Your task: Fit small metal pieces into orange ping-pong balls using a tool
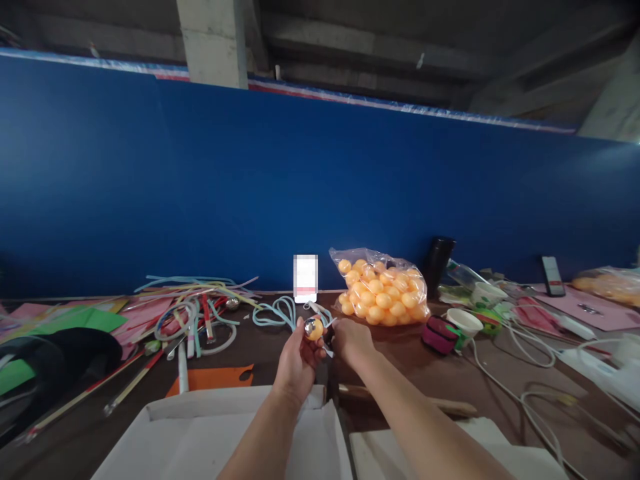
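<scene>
My left hand (297,360) is raised over the table, fingers closed round a small metal spoon bowl (314,327) with an orange ball in it. My right hand (351,340) is closed beside it, pinching a thin light cord or handle (326,325) that touches the same piece. Just behind my hands stands a clear plastic bag of orange balls (381,287). A pale blue looped cord (273,312) lies to the left of my hands.
Coloured straws, tubes and paper sheets (190,310) litter the left of the table. Open white boxes (200,433) sit near me. Paper cups (465,321), a pink pouch (440,333), a black tumbler (439,263), a phone (553,275) and white cables (530,380) lie right. A blue wall (320,180) backs the table.
</scene>
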{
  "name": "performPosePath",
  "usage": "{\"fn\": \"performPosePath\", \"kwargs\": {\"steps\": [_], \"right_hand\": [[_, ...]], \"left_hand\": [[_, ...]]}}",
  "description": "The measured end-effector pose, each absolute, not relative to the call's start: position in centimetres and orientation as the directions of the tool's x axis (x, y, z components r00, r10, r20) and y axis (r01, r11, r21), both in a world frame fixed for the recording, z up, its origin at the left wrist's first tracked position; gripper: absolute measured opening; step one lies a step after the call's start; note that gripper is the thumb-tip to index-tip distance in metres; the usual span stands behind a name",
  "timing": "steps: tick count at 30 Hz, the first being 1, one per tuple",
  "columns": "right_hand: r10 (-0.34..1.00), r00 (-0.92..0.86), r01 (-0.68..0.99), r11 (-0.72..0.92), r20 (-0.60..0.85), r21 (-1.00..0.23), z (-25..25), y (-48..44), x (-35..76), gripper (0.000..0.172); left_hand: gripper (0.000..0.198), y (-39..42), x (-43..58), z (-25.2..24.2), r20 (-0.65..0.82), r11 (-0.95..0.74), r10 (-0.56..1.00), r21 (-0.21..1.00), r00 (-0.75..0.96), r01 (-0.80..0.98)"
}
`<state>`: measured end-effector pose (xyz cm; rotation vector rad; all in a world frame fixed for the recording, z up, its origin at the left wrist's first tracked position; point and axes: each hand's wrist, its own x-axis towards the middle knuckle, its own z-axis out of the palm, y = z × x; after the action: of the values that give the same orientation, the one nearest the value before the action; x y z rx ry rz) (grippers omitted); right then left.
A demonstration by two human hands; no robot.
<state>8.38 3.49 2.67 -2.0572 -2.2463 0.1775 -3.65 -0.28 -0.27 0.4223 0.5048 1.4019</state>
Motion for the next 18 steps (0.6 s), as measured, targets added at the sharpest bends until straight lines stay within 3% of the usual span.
{"fn": "performPosePath", "kwargs": {"steps": [18], "right_hand": [[0.996,-0.055,0.981,0.067,0.074,-0.180,1.4,3.5,8.7,0.024]], "left_hand": [[0.033,-0.5,-3.5,-0.1,-0.066,0.097,0.995,0.572,0.072,-0.815]]}}
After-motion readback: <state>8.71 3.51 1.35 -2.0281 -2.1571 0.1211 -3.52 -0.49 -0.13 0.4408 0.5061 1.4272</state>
